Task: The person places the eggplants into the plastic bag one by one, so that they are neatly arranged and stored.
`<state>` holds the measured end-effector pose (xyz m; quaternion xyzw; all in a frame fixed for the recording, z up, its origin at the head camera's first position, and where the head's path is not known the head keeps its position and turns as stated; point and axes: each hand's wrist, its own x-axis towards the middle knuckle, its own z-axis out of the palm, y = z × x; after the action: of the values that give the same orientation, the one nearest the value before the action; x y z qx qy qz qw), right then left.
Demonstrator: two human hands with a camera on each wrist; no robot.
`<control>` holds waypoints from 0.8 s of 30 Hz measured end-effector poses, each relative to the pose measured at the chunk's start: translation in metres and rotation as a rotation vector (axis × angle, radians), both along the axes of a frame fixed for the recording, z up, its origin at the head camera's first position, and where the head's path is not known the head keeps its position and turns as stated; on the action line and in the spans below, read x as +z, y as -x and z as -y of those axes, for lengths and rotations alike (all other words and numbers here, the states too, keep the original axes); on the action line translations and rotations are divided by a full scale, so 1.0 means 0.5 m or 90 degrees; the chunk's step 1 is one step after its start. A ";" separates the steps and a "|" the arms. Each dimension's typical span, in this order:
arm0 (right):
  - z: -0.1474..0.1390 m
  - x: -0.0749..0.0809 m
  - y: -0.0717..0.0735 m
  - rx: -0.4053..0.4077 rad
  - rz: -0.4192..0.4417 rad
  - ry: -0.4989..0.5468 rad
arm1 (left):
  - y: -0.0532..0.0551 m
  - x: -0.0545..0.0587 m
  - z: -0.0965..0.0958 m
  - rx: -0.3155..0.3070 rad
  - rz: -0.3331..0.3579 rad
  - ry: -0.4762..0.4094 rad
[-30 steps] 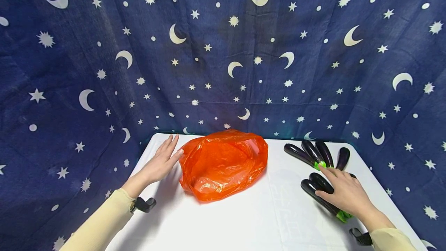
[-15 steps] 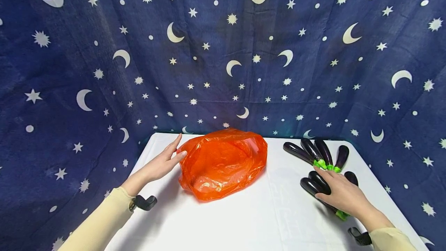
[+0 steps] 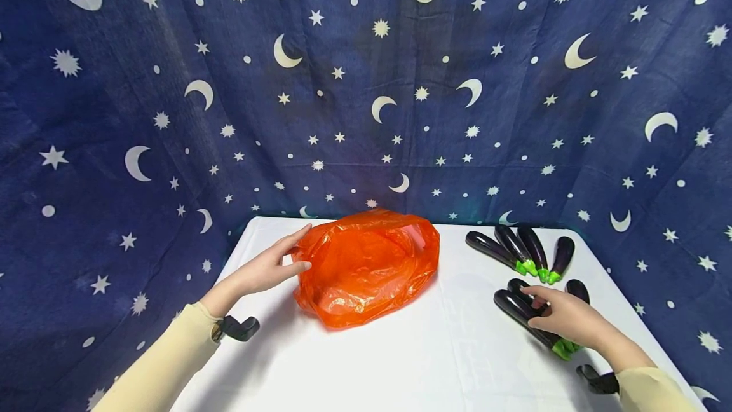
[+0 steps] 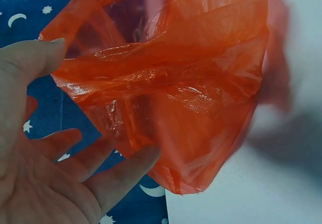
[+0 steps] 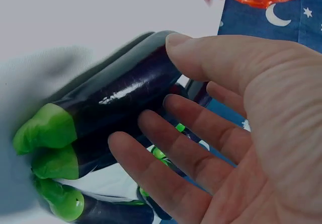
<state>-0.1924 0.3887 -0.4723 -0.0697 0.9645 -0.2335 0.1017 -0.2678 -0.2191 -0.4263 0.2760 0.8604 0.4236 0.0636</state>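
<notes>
An orange plastic bag (image 3: 366, 269) lies on the white table with its mouth facing the camera. My left hand (image 3: 257, 272) is at the bag's left edge. In the left wrist view its thumb tip meets the rim of the bag (image 4: 201, 108), while the fingers spread apart below. Over the front group of dark purple eggplants (image 3: 515, 308) hovers my right hand (image 3: 574, 320), thumb and fingers apart. In the right wrist view the thumb tip overlaps the end of the nearest eggplant (image 5: 121, 88); whether it touches is hard to tell.
Behind the right hand, several more eggplants (image 3: 532, 250) fan out, green stem ends towards me. A dark blue curtain (image 3: 366, 81) with moons and stars encloses the back and sides of the white table (image 3: 412, 367).
My left hand's fingertips have moved right and down onto the bag's edge. The right hand has drawn its fingers in over the front eggplants, shifting slightly right. Bag and eggplants stay in place.
</notes>
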 end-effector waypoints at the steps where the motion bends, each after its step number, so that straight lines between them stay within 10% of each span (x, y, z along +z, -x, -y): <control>1: -0.001 -0.001 0.000 -0.001 -0.002 -0.002 | 0.001 0.000 -0.001 -0.004 0.005 -0.003; 17: 0.017 -0.031 0.004 0.018 0.007 -0.081 | 0.006 0.002 -0.005 -0.020 0.083 -0.012; 24: 0.031 -0.046 0.003 0.015 0.051 0.007 | 0.005 0.001 -0.008 -0.050 0.077 -0.035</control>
<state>-0.1941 0.3731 -0.4955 -0.0725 0.9575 -0.2398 0.1426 -0.2703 -0.2153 -0.4260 0.2848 0.8318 0.4600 0.1243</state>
